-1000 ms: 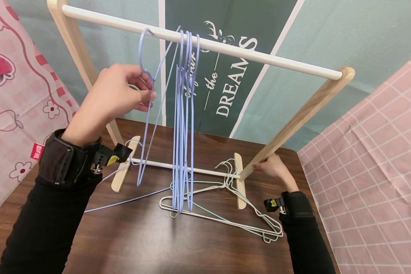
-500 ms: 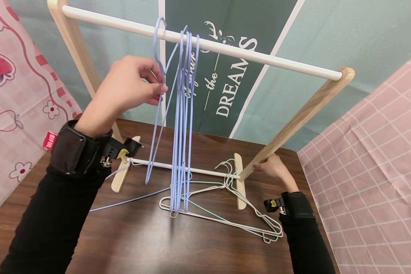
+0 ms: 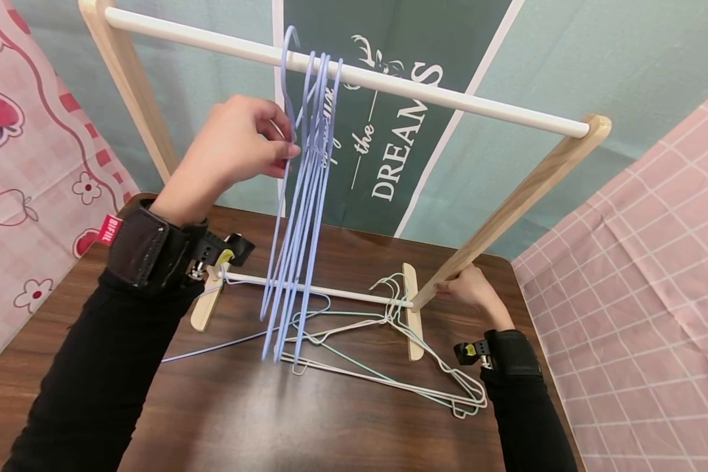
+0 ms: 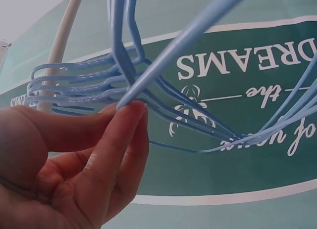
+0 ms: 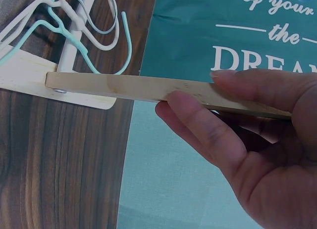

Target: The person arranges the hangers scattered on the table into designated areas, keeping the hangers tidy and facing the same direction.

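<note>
My left hand (image 3: 236,141) pinches a light blue clothes hanger (image 4: 183,43) between thumb and fingertips, just below its hook. That hook sits over the white top rail (image 3: 448,94) of a small garment rack. Close to the right of it hang several more blue hangers (image 3: 317,137), their lower ends swung toward the left. Low on the rack's right side, my right hand (image 3: 471,286) grips the wooden post (image 5: 133,85), thumb on one face and fingers on the other.
White hangers (image 5: 73,14) and a mint green hanger (image 5: 75,42) lie on the dark wooden table (image 3: 230,406) by the rack's right foot. Another blue hanger (image 3: 212,347) lies at the left. Printed cloth hangs behind, with pink cloth at both sides.
My left hand has moved right along the rail with the pinched hanger, up close to the other blue hangers, whose lower ends have swung left. The right hand stays on the post.
</note>
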Demonstrator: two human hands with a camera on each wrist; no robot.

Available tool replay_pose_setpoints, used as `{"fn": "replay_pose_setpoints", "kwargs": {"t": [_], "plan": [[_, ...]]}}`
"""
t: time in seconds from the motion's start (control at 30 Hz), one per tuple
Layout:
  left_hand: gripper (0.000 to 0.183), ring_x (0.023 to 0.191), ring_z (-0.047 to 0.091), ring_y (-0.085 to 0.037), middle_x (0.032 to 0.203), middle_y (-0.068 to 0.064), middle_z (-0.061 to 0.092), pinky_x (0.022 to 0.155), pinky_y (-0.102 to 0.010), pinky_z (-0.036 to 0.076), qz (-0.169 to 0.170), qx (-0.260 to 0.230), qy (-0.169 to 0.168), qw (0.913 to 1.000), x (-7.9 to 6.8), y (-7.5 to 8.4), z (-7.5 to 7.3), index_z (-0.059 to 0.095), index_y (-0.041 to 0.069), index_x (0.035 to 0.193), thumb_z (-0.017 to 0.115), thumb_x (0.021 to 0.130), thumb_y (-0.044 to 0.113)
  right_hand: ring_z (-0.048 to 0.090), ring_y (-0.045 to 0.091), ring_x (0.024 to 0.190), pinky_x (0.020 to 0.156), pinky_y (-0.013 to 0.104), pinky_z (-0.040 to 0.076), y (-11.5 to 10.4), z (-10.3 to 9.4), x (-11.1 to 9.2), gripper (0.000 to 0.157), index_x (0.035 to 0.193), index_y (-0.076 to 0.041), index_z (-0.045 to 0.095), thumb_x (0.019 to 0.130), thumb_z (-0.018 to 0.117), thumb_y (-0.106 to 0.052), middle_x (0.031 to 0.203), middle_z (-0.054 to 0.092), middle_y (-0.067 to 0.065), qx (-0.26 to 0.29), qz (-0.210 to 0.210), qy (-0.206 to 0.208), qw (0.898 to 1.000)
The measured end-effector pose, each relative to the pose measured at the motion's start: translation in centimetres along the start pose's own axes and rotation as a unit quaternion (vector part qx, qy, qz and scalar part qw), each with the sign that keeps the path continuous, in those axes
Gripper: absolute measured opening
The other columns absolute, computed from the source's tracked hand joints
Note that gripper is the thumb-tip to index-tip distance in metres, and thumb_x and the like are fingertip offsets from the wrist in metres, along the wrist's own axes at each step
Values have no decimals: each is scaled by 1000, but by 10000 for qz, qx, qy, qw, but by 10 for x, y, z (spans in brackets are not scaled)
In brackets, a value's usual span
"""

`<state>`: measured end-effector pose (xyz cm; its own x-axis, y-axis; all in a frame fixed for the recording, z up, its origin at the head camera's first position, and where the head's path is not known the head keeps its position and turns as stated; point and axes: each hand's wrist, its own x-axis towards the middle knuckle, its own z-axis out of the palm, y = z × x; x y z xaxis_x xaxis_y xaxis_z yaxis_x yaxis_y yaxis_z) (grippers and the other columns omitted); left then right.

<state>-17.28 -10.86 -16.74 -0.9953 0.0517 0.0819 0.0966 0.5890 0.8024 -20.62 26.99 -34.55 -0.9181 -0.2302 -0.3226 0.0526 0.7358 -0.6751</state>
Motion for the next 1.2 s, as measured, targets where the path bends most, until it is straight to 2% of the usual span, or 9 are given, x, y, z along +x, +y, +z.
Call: {"fn": "replay_pose_setpoints", "kwargs": {"t": [0.3, 0.83, 1.07, 1.2], "plan": [[17, 69, 66, -16, 96, -19, 63, 62, -22, 52, -60, -145, -177, 9997, 2, 0, 5, 59, -4, 100, 60, 87, 7, 63, 35, 87, 69, 32, 53, -1, 0, 0, 30, 109, 16, 49, 88, 57, -2, 104, 54, 35, -5, 66, -5, 10000], [20, 69, 65, -14, 95, -18, 64, 63, -23, 52, -83, -241, -368, 9990, -1, 0, 6, 60, -5, 105, 58, 88, 5, 63, 35, 89, 71, 31, 53, 0, 1, 1, 31, 110, 17, 48, 87, 58, -2, 106, 52, 35, 155, 108, 71, 9998], [23, 70, 64, -15, 95, -19, 62, 63, -23, 52, -146, -504, -546, 9971, -1, 0, 5, 58, -7, 109, 57, 89, 4, 63, 34, 88, 70, 31, 53, 0, 2, 1, 31, 110, 17, 48, 87, 58, -1, 106, 52, 35, 213, 148, 94, 9996], [22, 68, 63, -15, 93, -18, 63, 61, -23, 52, -94, -434, -589, 9973, -1, -1, 4, 58, -7, 108, 56, 89, 4, 64, 33, 87, 70, 31, 53, 0, 2, 1, 30, 110, 17, 48, 87, 58, -1, 105, 53, 35, 184, 116, 94, 9997]]}}
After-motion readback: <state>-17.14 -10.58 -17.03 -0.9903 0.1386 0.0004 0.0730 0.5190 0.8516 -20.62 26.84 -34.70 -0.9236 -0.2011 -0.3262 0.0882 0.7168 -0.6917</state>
